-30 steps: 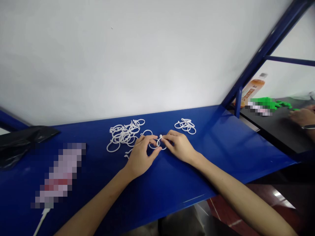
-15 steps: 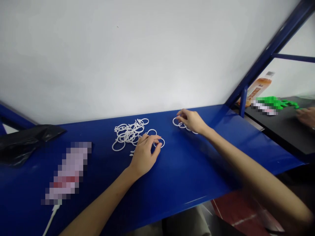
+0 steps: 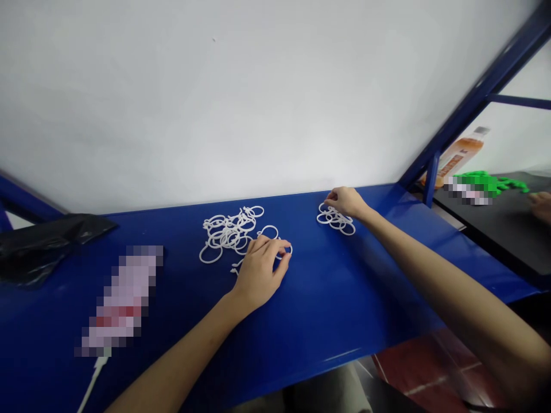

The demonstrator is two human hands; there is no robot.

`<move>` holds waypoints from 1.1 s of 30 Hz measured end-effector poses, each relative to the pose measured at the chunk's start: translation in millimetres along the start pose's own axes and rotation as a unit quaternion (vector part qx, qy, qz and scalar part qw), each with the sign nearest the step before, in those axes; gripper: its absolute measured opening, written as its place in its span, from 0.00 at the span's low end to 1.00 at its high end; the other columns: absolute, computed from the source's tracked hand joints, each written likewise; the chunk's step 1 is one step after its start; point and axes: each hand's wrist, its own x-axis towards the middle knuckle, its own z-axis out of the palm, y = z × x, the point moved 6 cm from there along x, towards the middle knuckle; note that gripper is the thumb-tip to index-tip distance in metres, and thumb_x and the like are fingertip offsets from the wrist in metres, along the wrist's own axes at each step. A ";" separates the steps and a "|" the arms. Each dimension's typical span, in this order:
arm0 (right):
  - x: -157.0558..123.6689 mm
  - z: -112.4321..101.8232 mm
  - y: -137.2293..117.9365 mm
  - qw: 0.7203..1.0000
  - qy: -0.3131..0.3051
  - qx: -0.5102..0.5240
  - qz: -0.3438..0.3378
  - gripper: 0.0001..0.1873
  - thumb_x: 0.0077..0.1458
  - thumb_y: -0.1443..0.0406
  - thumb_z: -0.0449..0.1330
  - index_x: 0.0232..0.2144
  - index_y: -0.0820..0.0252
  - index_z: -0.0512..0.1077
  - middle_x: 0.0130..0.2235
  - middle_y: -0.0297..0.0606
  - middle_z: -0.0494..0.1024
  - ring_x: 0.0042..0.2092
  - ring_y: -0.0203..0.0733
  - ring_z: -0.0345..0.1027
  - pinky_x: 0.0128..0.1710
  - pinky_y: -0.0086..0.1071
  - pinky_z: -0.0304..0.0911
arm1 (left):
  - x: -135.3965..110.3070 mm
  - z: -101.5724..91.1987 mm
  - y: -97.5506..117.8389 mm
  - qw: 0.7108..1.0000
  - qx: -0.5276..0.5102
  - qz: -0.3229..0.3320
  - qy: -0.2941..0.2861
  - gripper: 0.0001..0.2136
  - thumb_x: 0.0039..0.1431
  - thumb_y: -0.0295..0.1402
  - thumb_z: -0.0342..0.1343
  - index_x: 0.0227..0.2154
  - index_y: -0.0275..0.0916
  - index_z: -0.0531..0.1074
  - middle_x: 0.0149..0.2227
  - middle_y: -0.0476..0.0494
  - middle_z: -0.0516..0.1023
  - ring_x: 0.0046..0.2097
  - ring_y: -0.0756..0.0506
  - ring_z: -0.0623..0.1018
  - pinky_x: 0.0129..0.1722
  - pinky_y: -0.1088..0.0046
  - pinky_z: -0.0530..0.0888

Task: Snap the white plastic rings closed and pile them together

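On the blue tabletop point(image 3: 327, 321), several thin white plastic rings lie in a tangled pile point(image 3: 228, 232); some have small knob-like ends. Over the right edge of this pile is my left hand point(image 3: 262, 267), its thumb and forefinger closing on one white ring point(image 3: 291, 250). Part of that ring is hidden by the fingers. Farther right sits a smaller group of white rings point(image 3: 338, 220), overlapping each other. My right hand point(image 3: 348, 202) is at the back of this group, fingertips pinched together at the edge of a ring point(image 3: 321, 209).
A blurred-out flat object point(image 3: 124, 298) with a white cable point(image 3: 91, 378) lies at left, near a black plastic bag point(image 3: 51, 246). A white wall point(image 3: 258, 103) rises behind. To the right are a blue frame post point(image 3: 430, 178), a bottle point(image 3: 458, 155), green pieces point(image 3: 512, 184) and another person's hand point(image 3: 541, 205).
My right hand has shifted slightly back and right, uncovering more of the smaller ring group. My left thumb and forefinger have closed in on the ring. The view has shifted a little.
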 end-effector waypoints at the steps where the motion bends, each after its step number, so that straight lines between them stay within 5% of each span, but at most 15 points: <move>1: 0.8 -0.7 2.7 1.000 0.001 -0.004 0.003 0.10 0.53 0.63 0.63 0.34 0.61 0.81 0.35 0.43 0.83 0.38 0.46 0.76 0.35 0.33 0.66 | 0.0 0.1 0.4 1.000 0.001 0.001 -0.001 0.08 0.65 0.27 0.53 0.45 0.41 0.70 0.35 0.48 0.79 0.43 0.43 0.74 0.46 0.62 0.69; 15: 1.6 5.5 12.8 1.000 0.000 -0.018 -0.024 0.14 0.56 0.58 0.60 0.37 0.59 0.81 0.38 0.43 0.83 0.40 0.47 0.75 0.38 0.35 0.66 | -1.3 8.2 1.5 0.986 0.150 0.019 -0.073 0.08 0.63 0.37 0.57 0.42 0.40 0.74 0.45 0.41 0.76 0.49 0.38 0.71 0.48 0.57 0.68; 28: -5.8 9.7 7.0 0.997 -0.030 -0.011 -0.064 0.13 0.58 0.56 0.59 0.36 0.57 0.79 0.40 0.41 0.83 0.43 0.49 0.75 0.40 0.37 0.66 | -2.9 12.6 -0.1 0.980 0.168 0.030 -0.101 0.05 0.64 0.33 0.56 0.39 0.39 0.74 0.42 0.43 0.76 0.47 0.39 0.69 0.47 0.58 0.66; 33: -19.9 -9.4 -7.0 0.993 0.085 -0.008 -0.079 0.12 0.59 0.60 0.60 0.41 0.61 0.77 0.44 0.47 0.80 0.47 0.52 0.71 0.51 0.44 0.63 | -1.7 13.1 0.7 0.980 0.169 0.046 -0.097 0.04 0.65 0.30 0.55 0.34 0.40 0.74 0.39 0.45 0.77 0.45 0.40 0.70 0.46 0.59 0.65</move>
